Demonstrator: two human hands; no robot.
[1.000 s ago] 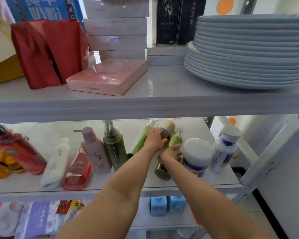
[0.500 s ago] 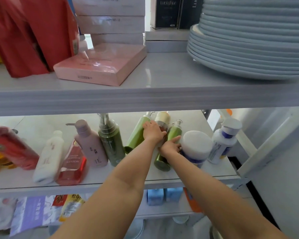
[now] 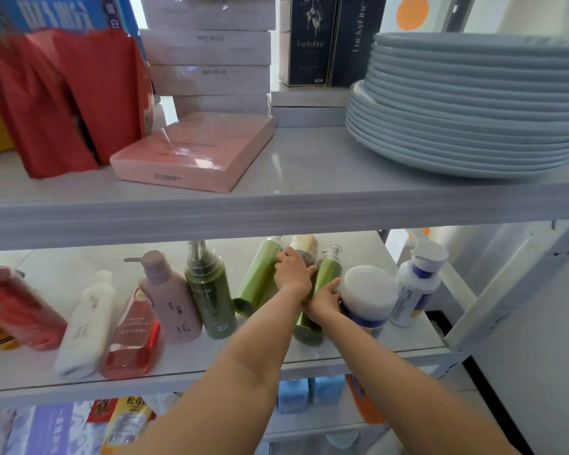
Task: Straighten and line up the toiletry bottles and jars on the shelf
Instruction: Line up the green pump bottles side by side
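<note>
Left hand, barely shifted, covers beige-capped bottle

Mid shelf top looks smooth, glossy, mirror-ish; upper shelf same grey gloss. Tall light-green btl & slim green btl right of it: plastic w/ satin, near-metallic sheen; cream-capped btl between them, cap matt. Dark green pump btl: see-through glossy plastic; pink pump btl matt plastic; white btl to its left matt; red btl clear, shiny. Jar at right: matt white plastic lid. Up top: pink box in shiny film; red bags look like matt paper to me; dark boxes matt card; plate stack matt, material I can't tell.
</note>
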